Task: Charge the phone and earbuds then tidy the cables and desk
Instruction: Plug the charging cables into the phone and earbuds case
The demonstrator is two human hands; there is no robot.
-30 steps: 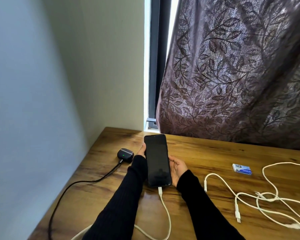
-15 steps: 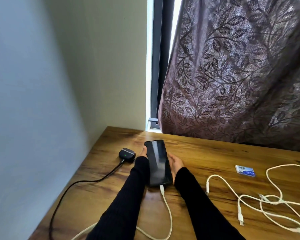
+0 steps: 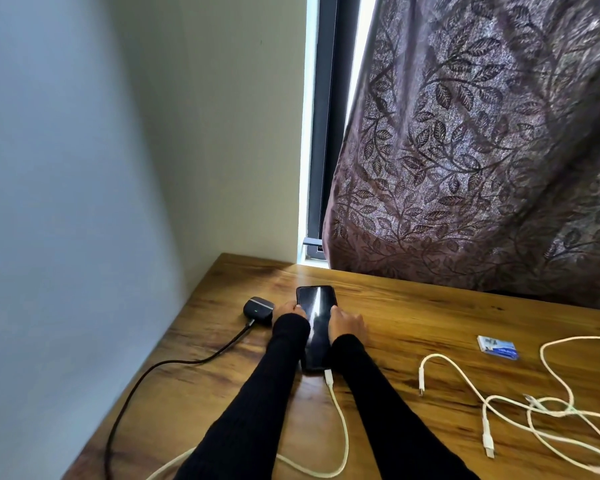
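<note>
Phone (image 3: 316, 327) flat on desk (image 3: 430, 327) | between left hand (image 3: 289, 310) and right hand (image 3: 347, 323) | both grip its edges

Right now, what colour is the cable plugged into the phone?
White cable, clearest in the head view.

Glossy glass-faced phone (image 3: 316, 317) on a polished wood-grain desk (image 3: 430, 317); embossed cloth curtain (image 3: 482, 150).
</note>
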